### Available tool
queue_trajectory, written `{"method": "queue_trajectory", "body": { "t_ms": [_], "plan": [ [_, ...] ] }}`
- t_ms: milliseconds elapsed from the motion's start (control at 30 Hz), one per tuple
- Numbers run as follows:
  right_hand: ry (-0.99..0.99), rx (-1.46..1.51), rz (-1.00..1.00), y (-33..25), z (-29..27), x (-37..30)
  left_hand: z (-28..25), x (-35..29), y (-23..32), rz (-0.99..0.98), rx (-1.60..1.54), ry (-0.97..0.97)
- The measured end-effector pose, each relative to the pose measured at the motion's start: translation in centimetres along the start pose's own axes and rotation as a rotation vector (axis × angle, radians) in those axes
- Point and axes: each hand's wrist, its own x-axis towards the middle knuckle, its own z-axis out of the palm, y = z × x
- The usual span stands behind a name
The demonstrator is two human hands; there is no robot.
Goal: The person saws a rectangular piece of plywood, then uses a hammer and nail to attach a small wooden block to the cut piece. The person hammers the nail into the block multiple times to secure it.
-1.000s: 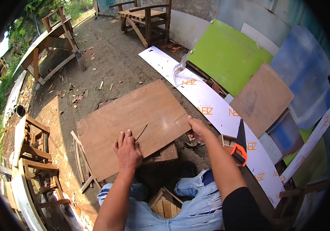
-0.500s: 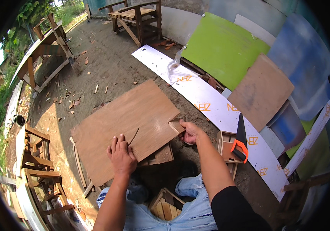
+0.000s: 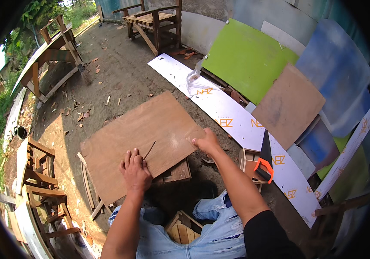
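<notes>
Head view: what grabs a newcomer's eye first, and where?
Probably the brown plywood sheet at the centre, with the left hand resting on top and the right hand at its right-hand corner. Next, the handsaw with its orange-and-black handle, to the right. Then the lime-green panel at upper right, beyond the long white board.
</notes>
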Motion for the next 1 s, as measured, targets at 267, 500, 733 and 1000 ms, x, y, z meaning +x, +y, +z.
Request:
{"method": "queue_trajectory", "body": {
  "t_ms": [267,500,733,1000],
  "plan": [
    [0.242,-0.373,-0.443,-1.7,2.1,-4.4,0.1,-0.1,-0.1,-0.012,0.001,0.004],
    [0.182,-0.22,-0.351,-2.5,-1.2,-2.1,0.3,0.0,-0.3,-0.011,0.001,0.012],
    [-0.251,0.922,0.277,0.5,-5.8,-2.2,0.2,-0.1,-0.3,-0.023,-0.014,-0.009],
    [0.011,-0.2,-0.85,-0.8,-0.1,-4.6,0.0,0.0,-0.2,-0.027,-0.019,0.001]
  ]
}}
